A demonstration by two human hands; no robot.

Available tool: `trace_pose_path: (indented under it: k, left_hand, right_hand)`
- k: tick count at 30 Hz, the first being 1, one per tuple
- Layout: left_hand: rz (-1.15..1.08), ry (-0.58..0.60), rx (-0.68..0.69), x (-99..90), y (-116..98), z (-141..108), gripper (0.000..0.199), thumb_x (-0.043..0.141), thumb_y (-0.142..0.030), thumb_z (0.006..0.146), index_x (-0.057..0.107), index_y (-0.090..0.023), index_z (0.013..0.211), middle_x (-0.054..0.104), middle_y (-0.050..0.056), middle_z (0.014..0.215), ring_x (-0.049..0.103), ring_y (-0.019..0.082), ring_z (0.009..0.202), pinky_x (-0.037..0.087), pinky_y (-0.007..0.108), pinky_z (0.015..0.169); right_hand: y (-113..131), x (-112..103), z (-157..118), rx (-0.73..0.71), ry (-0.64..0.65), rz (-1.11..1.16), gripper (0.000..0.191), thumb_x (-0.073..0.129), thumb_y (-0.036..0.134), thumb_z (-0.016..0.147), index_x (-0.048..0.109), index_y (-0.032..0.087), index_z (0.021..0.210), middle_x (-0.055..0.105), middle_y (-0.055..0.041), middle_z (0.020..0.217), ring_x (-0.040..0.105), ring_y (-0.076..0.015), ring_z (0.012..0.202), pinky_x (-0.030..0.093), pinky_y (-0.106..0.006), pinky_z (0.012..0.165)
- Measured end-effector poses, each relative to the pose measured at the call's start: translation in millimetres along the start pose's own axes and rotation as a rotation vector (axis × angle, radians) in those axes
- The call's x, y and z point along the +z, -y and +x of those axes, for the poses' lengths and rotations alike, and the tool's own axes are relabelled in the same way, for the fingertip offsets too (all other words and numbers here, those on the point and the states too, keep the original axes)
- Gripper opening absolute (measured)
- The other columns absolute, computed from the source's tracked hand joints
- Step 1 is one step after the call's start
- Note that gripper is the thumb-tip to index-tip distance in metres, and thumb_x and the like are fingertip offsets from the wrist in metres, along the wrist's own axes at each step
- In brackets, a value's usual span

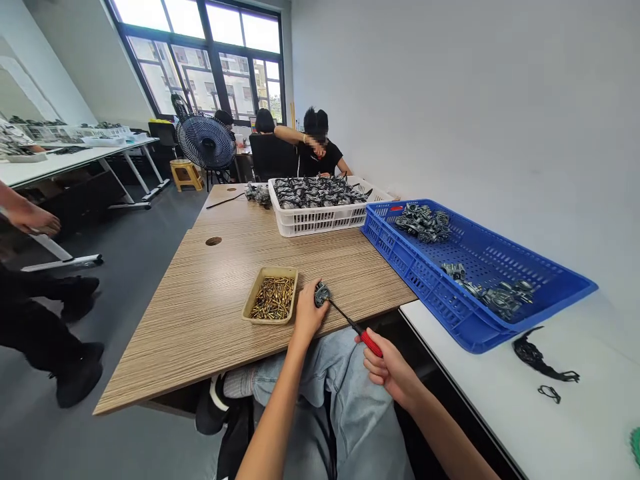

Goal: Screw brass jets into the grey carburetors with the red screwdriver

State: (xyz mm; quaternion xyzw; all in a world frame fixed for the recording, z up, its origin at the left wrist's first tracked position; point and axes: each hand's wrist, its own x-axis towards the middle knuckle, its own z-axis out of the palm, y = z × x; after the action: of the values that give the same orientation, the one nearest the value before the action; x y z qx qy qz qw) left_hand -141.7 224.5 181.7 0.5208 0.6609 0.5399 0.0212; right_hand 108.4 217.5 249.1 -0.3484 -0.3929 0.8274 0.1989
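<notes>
The left hand point(309, 312) is closed around a small gray part point(321, 294) in the middle of the frame, just over the near edge of the wood table point(225, 267). The right hand point(393, 370), low and right of the middle, is wrapped around the red handle of a screwdriver point(371, 342). The two hands are apart. The dark rod of the screwdriver slants up and left, and its tip is at the gray part.

Just left of the left hand is a tan tub point(247, 313) full of small gold screws point(274, 297). Above it, near the top middle, a white basket point(320, 220) holds lots of dark parts point(320, 192). To its right, a big blue basket point(430, 293) has two heaps of gray parts in it. In the lower right, a bent black piece point(543, 360) lies on a white table point(595, 413). A person point(325, 157) in a black top sits behind the white basket. A black fan point(207, 141) stands in the upper left.
</notes>
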Motion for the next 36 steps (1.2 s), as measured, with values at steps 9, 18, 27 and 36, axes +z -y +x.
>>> trace_pose_path:
  k: [9, 18, 27, 36]
  left_hand:
    - [-0.013, 0.010, -0.019, 0.7, 0.6, -0.4, 0.063, 0.074, -0.018, 0.084, 0.057, -0.021, 0.144, 0.067, 0.013, 0.141, 0.061, 0.030, 0.133, 0.047, 0.048, 0.115]
    - [-0.025, 0.016, -0.014, 0.3, 1.2, -0.7, 0.064, 0.072, -0.017, 0.083, 0.056, -0.022, 0.145, 0.066, 0.013, 0.144, 0.061, 0.030, 0.135, 0.046, 0.049, 0.117]
    - [-0.011, 0.017, -0.023, 0.6, 0.7, -0.9, 0.065, 0.072, -0.015, 0.082, 0.056, -0.022, 0.145, 0.066, 0.012, 0.143, 0.061, 0.030, 0.135, 0.045, 0.049, 0.118]
    - [-0.014, 0.013, -0.003, 0.9, 1.2, -0.5, 0.065, 0.071, -0.014, 0.082, 0.056, -0.021, 0.145, 0.066, 0.013, 0.143, 0.061, 0.030, 0.135, 0.045, 0.049, 0.119]
  right_hand:
    - [4.2, -14.1, 9.7, -0.391, -0.208, -0.583, 0.057, 0.062, 0.079, 0.088, 0.058, 0.023, 0.094, 0.033, 0.0126, 0.054, 0.028, -0.0074, 0.039, 0.035, -0.022, 0.034]
    - [3.8, -6.3, 10.2, -0.424, -0.199, -0.670, 0.043, 0.064, 0.067, 0.092, 0.061, 0.024, 0.089, 0.042, 0.0082, 0.055, 0.039, -0.0101, 0.038, 0.032, -0.024, 0.036]
    - [6.9, -5.7, 9.3, -0.441, -0.213, -0.735, 0.037, 0.062, 0.061, 0.095, 0.062, 0.024, 0.091, 0.046, 0.0063, 0.060, 0.039, -0.0107, 0.044, 0.030, -0.026, 0.042]
    - [15.2, 2.0, 3.7, -0.521, -0.234, -0.890, 0.032, 0.058, 0.054, 0.099, 0.063, 0.024, 0.090, 0.050, 0.0032, 0.067, 0.046, -0.0158, 0.060, 0.036, -0.029, 0.057]
